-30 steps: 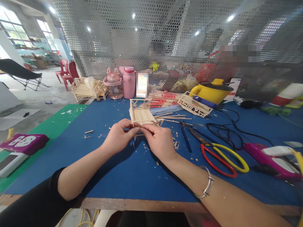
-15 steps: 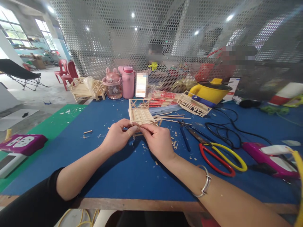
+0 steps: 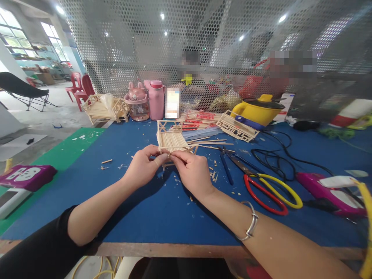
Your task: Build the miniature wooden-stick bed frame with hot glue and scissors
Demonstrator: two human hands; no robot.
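Observation:
A small model bed of thin wooden sticks (image 3: 173, 140) stands on the blue tabletop, with a slatted base and crossed sticks in its far end panel. My left hand (image 3: 145, 164) pinches the near end of it between thumb and fingers. Close beside, my right hand (image 3: 192, 166) grips the same near rail, thumb and fingertips together. The two sets of fingertips almost meet and partly cover that end. Whether a loose small stick piece is between them is too small to tell.
Right of my hands lie blue-handled pliers (image 3: 226, 166) and red-and-yellow scissors (image 3: 266, 190). Farther back are loose sticks (image 3: 209, 142), a stick-built panel (image 3: 236, 127) and a yellow pot (image 3: 258, 112) with a black cord. A pink bottle (image 3: 156, 100) stands behind the model; wood scraps litter the table.
Both hands keep their hold at the near end of the model, with only a slight shift of the fingertips. The whole view has moved very slightly.

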